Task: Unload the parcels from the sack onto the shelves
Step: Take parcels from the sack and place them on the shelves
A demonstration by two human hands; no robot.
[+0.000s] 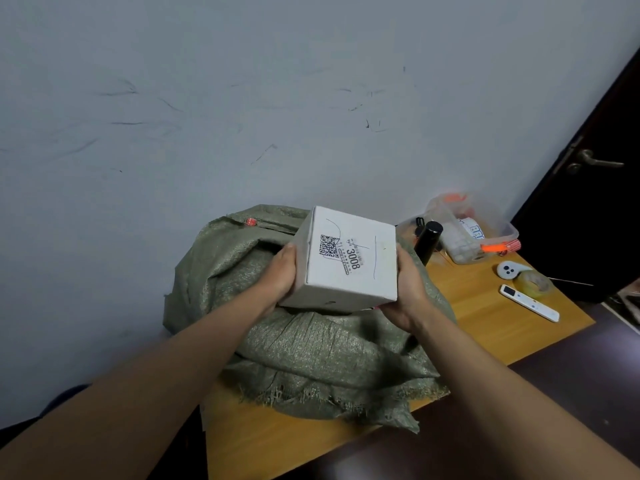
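Note:
A white cardboard parcel (349, 261) with a QR code and the number 3008 on its top is held just above the mouth of a green woven sack (311, 351). My left hand (280, 275) grips its left side and my right hand (407, 289) grips its right side, fingers under the box. The sack lies slumped on a small wooden table (485, 313) against the wall. Its inside is hidden by the parcel. No shelves are in view.
At the table's right end stand a clear plastic tub (474, 230) of small items, a black cylinder (429, 240), a tape roll (533, 284), a white remote (530, 303) and a small white device (509, 270). A dark door (595, 174) stands at the right.

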